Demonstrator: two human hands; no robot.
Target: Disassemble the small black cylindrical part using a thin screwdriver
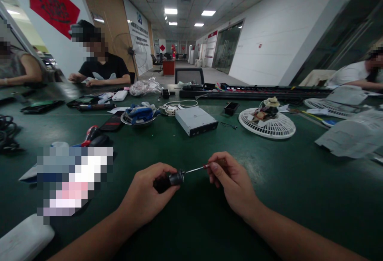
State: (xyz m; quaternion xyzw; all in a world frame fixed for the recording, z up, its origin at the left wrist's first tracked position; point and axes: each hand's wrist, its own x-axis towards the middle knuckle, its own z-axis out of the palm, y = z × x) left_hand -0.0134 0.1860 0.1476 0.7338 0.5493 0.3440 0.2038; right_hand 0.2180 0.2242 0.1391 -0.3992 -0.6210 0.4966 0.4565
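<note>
My left hand [152,187] is wrapped round the thick black handle of what looks like a screwdriver [176,178]. Its thin metal shaft points to the right and slightly up. At the far end of that shaft, the thumb and forefinger of my right hand [229,179] pinch a small red piece [206,167]; whether it is part of the tool I cannot tell. Both hands are just above the dark green table [191,221]. Beyond them lies a grey optical disc drive [196,119] with a black front.
A white fan grille [267,127] with a motor on it stands at the right, near translucent plastic covers [356,133]. A metal bowl [140,122] holds blue cloth. Red-handled pliers [91,135] and a white case [26,237] lie left. Several people sit around.
</note>
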